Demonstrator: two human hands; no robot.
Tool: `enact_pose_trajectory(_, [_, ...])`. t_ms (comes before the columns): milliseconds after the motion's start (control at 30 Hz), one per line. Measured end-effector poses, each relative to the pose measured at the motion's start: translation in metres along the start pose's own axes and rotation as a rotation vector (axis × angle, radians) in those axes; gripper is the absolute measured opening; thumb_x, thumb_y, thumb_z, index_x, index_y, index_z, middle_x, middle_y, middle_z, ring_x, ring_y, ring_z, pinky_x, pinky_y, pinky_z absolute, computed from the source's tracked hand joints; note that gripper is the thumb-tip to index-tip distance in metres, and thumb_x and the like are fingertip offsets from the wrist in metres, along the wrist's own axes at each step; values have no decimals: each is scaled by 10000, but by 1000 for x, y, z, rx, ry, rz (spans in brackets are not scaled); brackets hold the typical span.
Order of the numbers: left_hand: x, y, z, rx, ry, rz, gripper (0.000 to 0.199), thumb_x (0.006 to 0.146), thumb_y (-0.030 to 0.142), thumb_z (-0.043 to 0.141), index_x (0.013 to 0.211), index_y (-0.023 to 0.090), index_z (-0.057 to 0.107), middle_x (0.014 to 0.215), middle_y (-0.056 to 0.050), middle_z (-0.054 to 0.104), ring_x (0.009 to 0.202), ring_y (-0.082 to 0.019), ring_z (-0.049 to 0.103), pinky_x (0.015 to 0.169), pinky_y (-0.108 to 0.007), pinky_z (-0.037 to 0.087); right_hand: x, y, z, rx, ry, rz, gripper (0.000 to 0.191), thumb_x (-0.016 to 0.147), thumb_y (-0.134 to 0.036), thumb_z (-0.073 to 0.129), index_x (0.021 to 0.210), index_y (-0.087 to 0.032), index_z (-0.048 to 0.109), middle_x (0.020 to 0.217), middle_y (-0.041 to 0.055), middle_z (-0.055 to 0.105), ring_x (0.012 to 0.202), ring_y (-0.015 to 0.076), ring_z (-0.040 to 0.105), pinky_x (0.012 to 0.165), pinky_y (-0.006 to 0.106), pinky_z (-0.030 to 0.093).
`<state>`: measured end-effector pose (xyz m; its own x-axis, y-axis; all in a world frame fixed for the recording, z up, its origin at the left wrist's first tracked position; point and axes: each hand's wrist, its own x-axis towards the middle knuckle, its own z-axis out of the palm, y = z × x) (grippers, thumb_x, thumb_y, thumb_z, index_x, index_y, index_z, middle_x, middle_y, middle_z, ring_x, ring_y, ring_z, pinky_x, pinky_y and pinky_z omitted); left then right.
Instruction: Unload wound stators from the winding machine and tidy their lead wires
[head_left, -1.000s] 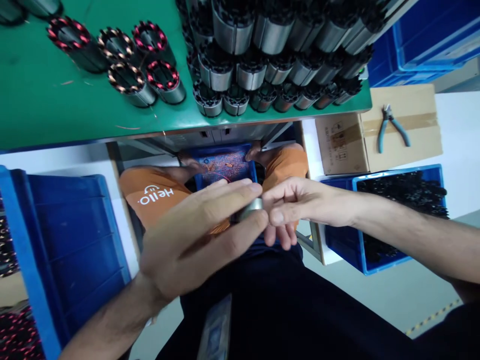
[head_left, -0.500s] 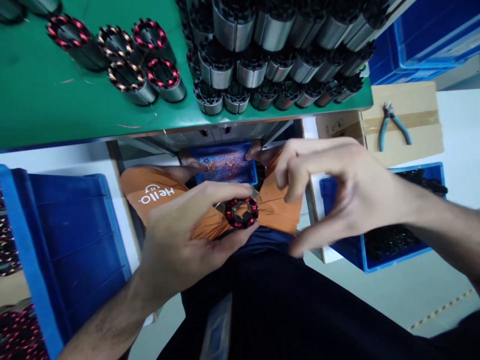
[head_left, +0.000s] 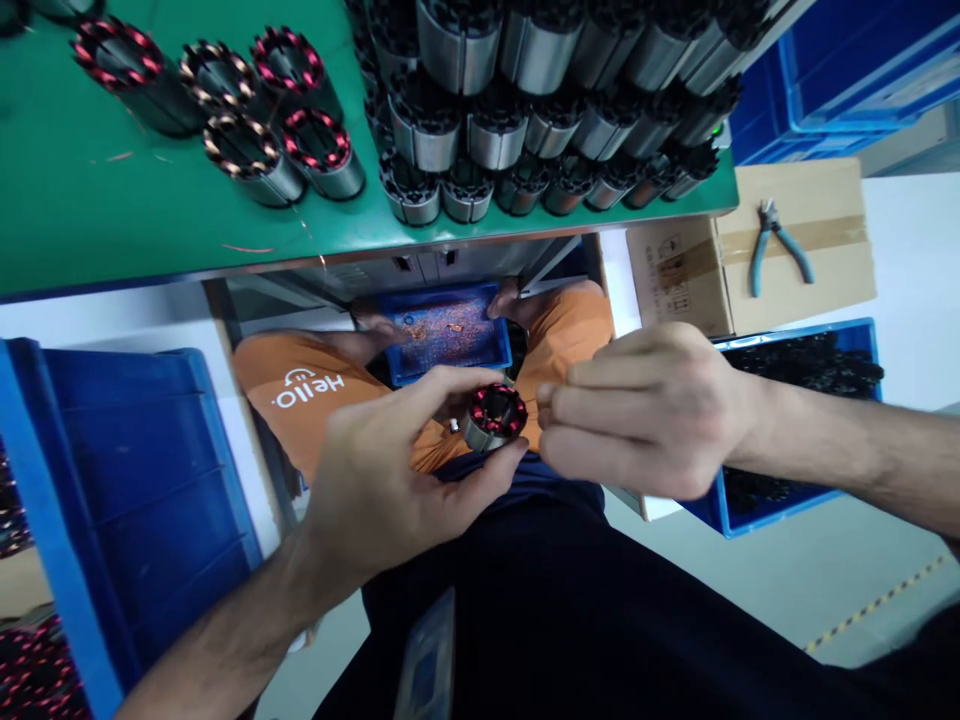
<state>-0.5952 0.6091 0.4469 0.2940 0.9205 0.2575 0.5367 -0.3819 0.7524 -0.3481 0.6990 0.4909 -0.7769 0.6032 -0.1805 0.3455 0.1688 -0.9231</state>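
Note:
Above my lap, my left hand grips a motor stator between thumb and fingers. The stator is a short steel cylinder with red wire windings round its dark end, which is tilted up toward me. Just right of it, my right hand is closed, its fingers curled and pressed together, with the fingertips close to the stator's rim. What those fingers hold, if anything, is hidden. Wound stators with red or copper-coloured wire stand on the green bench ahead.
Bare stator cores stand stacked on the bench. Below sits a blue tray of wire scraps. Cutting pliers lie on a cardboard box at right, above a bin of black parts. A blue crate stands at left.
My right hand has gone from spread thumb and fingers to closed, beside the stator. The stator has tilted in my left hand, so its steel side now shows.

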Motion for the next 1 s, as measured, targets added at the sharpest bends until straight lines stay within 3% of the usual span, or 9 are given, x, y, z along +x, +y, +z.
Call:
enact_pose_trajectory(167, [2,0,3,-21,137,90,367,962,203,860,1297,269,726,1284,8,847,1133,-188,844,1009,-297,723,-3,5,-20,290,71,39,420,875,-416,982,742,-206,645,644,-69,549,570,56,447,503,228,332])
enact_pose_trajectory(267, [-5,-4,-1,58,160,157,316,982,146,835,1250,290,752,1412,20,805,1213,-188,824,1120,-338,705,1,10,-20,552,-130,282,450,925,-554,913,835,-173,689,750,-23,675,621,71,587,542,195,455])
enact_pose_trajectory(400, [-11,-8,-8,223,136,449,406,958,89,834,1329,242,769,1661,-36,650,1331,-224,783,1218,-417,667,3,18,-2,717,-431,524,501,942,-629,860,1016,-149,740,811,16,753,556,93,640,516,218,528])
enact_pose_trajectory(500, [-7,-9,-7,282,101,488,499,940,143,869,1419,210,742,1566,-73,722,1311,-239,792,1210,-413,661,-4,21,9,457,-261,322,416,999,-571,801,909,-178,697,717,-22,697,493,75,548,466,216,438])
enact_pose_trajectory(633, [4,-6,2,128,59,139,432,918,313,874,1318,207,750,1122,-2,866,916,-176,853,895,-273,726,-13,16,3,-115,45,-11,359,1051,-341,751,727,-226,648,619,-52,524,530,86,324,498,292,266])
enact_pose_trajectory(700, [8,-4,4,17,28,11,400,911,285,870,1289,252,741,1090,33,862,881,-161,843,816,-261,716,-16,12,-9,-233,64,-102,323,1026,-333,801,745,-236,675,657,-44,530,573,99,341,545,312,290])
enact_pose_trajectory(767, [9,-5,3,-27,82,49,377,935,229,857,1287,274,728,1179,40,853,1030,-166,843,918,-279,716,-15,9,-21,-188,80,-130,341,960,-452,896,797,-227,697,762,-26,602,653,101,472,603,289,387])
enact_pose_trajectory(900, [4,-8,0,58,185,234,340,937,114,878,1236,220,755,1363,-10,810,1231,-133,789,1148,-261,650,-8,7,-27,321,-68,158,533,913,-694,878,840,-188,727,889,31,709,830,138,678,662,241,535])
enact_pose_trajectory(1000, [-4,-11,-2,18,198,276,395,905,76,899,1234,271,801,1451,19,782,1250,-158,799,1206,-317,648,-1,10,-14,559,-295,416,559,949,-724,816,957,-167,770,873,44,757,714,128,697,610,240,571])
